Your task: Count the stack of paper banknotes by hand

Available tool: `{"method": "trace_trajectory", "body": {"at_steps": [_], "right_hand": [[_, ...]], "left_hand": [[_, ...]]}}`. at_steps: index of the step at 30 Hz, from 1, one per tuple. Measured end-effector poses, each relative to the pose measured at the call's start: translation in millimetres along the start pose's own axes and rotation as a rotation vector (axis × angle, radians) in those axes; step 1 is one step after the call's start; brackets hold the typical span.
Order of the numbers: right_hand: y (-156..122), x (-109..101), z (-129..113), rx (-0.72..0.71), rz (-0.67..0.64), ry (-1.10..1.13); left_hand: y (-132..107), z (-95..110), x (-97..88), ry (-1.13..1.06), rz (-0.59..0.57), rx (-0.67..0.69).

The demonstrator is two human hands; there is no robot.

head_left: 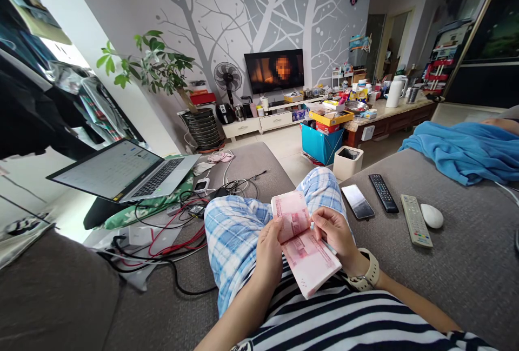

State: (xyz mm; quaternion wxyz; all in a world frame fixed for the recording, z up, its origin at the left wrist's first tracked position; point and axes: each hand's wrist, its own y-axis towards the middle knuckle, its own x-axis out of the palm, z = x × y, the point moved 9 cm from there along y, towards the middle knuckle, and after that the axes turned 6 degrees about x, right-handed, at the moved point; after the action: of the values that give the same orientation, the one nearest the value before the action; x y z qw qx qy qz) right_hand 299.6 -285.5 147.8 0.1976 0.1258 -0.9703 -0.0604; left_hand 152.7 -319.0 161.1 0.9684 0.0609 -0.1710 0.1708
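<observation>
A thick stack of pink banknotes (310, 267) lies bent over my lap, its upper part folded up and away from the lower part. My left hand (270, 245) grips the stack at its left edge, thumb on top near the fold. On the other side, my right hand (334, 232) has its fingers curled and pinched at the right edge of the notes, by the fold. Its lower fingers are partly hidden behind the stack. A beige watch (367, 272) is on my right wrist. Checked blue-and-white trousers (235, 237) cover my legs beneath.
On the grey sofa to the right lie a phone (357, 202), a black remote (383, 193), a grey remote (416, 220) and a white mouse (432, 216). An open laptop (162, 175) and tangled cables (174, 248) are on the left. A bin (347, 163) stands ahead.
</observation>
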Motion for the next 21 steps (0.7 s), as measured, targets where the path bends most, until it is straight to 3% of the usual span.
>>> {"method": "trace_trajectory", "body": {"at_steps": [10, 16, 21], "right_hand": [[2.4, -12.9, 0.1, -0.045, 0.127, -0.036], [3.4, -8.9, 4.9, -0.016, 0.057, -0.018], [3.5, -10.0, 6.1, -0.019, 0.057, -0.038]], "left_hand": [[-0.1, -24.0, 6.3, -0.152, -0.114, -0.106], [5.3, -35.3, 1.7, -0.145, -0.126, -0.155], [3.2, -31.8, 4.1, -0.156, -0.126, -0.14]]}}
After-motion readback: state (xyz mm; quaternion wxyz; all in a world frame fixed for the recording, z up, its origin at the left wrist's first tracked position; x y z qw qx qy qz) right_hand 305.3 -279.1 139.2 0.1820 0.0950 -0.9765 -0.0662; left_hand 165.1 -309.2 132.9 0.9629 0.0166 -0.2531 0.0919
